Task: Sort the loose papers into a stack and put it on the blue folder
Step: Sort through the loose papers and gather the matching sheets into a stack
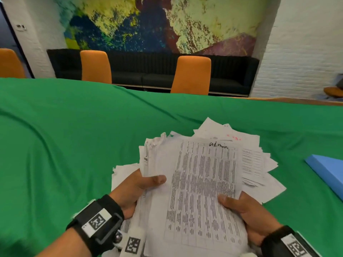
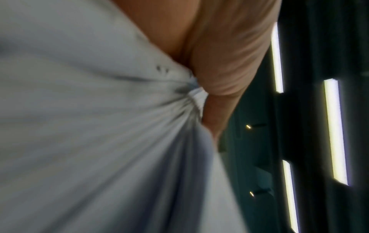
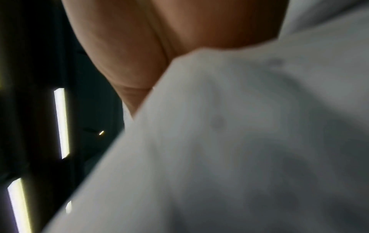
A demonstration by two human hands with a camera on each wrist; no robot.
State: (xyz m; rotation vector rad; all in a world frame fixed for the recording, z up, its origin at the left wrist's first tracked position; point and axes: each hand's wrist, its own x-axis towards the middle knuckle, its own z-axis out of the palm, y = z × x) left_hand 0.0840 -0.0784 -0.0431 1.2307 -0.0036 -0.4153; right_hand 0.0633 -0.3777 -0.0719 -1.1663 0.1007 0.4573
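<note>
Nearest, at 6 o'clock, both hands grip the papers [image 1: 202,182]: left hand [image 1: 135,191] thumb clamped over the 9 o'clock edge, right hand [image 1: 246,210] thumb on the 4 o'clock corner. The sheets fan out raggedly, so I judge the outer ones could slip loose if either grip eases. The folder [image 1: 328,169] lies at 3 o'clock, partly out of frame. Open green cloth [image 1: 74,136] spreads from 9 to 12 o'clock.

Both hands [image 1: 136,190] [image 1: 246,212] grip papers [image 1: 200,182] beside blue folder [image 1: 328,169].
</note>
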